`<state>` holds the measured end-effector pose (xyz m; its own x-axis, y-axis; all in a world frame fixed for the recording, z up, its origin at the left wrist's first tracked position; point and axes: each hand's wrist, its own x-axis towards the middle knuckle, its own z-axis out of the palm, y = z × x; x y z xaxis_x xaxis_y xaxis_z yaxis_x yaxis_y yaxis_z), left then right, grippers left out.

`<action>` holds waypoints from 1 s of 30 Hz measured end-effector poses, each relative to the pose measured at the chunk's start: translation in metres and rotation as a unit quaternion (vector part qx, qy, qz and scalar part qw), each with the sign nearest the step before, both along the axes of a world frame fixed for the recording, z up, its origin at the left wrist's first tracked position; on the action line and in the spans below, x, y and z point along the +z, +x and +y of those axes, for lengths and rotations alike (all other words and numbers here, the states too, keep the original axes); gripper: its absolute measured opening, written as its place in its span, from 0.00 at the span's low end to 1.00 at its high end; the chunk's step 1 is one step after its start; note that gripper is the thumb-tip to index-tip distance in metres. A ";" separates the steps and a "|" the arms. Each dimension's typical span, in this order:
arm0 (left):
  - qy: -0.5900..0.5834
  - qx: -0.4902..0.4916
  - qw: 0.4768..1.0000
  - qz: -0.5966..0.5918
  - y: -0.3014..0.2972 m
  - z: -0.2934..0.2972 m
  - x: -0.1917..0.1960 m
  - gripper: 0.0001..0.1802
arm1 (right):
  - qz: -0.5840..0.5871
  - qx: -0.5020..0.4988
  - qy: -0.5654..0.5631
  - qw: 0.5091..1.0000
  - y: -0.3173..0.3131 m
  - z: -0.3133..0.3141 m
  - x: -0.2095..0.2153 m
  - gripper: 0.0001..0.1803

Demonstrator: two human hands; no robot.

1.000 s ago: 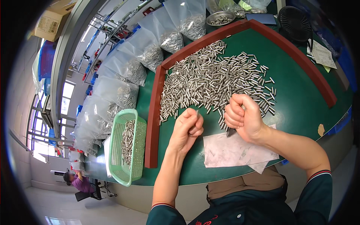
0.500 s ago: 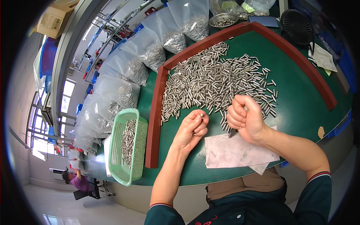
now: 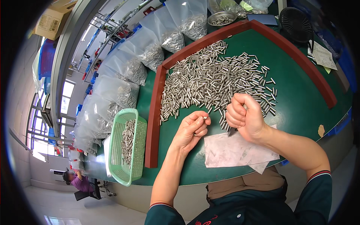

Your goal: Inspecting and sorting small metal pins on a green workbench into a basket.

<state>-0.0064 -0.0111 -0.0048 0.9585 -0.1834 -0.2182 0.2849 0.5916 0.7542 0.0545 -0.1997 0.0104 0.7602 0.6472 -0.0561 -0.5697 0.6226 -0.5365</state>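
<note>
My left hand (image 3: 192, 129) is closed in a pinch on a small shiny metal pin (image 3: 205, 118), whose end shows between thumb and fingertips. To its right, my right hand (image 3: 245, 116) is curled into a fist above a stained white cloth (image 3: 232, 152). A dark, pointed tool tip (image 3: 232, 132) sticks out below that fist; the rest of the tool is hidden in the palm. Just beyond both hands a wide pile of short silver metal pins (image 3: 210, 80) lies loose on the green table (image 3: 288, 90).
A red-brown raised edging (image 3: 155, 123) frames the pile. Left of it stands a green plastic basket (image 3: 137, 157) with pins inside. Clear bags of pins (image 3: 150, 52) line the far left. A metal bowl (image 3: 222, 18) and a black fan (image 3: 296, 24) stand at the back.
My left hand has turned slightly and shifted a little to the right with the pin. My right hand stays almost where it was.
</note>
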 end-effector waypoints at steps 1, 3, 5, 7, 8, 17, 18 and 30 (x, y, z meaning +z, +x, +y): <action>0.051 -0.010 0.999 0.009 -0.002 0.001 0.004 0.06 | -0.002 -0.004 0.000 1.000 0.000 -0.001 0.000 0.21; 0.127 -0.029 0.991 0.012 -0.006 -0.004 0.012 0.08 | -0.032 -0.018 -0.009 0.999 0.000 -0.002 0.002 0.22; 0.209 -0.042 0.977 0.009 -0.011 -0.015 0.018 0.07 | -0.067 -0.026 -0.023 0.997 0.000 -0.004 0.002 0.22; 0.326 -0.061 0.943 0.001 -0.015 -0.023 0.026 0.05 | -0.076 -0.026 -0.022 0.997 -0.003 -0.002 0.005 0.22; 0.386 -0.068 0.920 -0.017 -0.017 -0.029 0.028 0.05 | -0.080 -0.026 -0.023 0.996 -0.004 -0.002 0.006 0.22; 0.653 -0.119 0.740 -0.106 -0.023 -0.038 0.034 0.07 | -0.149 -0.036 -0.053 0.987 -0.016 0.003 0.000 0.22; 0.667 -0.116 0.729 -0.100 -0.025 -0.038 0.033 0.07 | -0.146 -0.035 -0.054 0.987 -0.017 0.005 -0.001 0.22; 0.675 -0.096 0.726 -0.086 -0.026 -0.039 0.028 0.04 | -0.122 -0.006 -0.039 0.992 -0.020 0.008 -0.006 0.23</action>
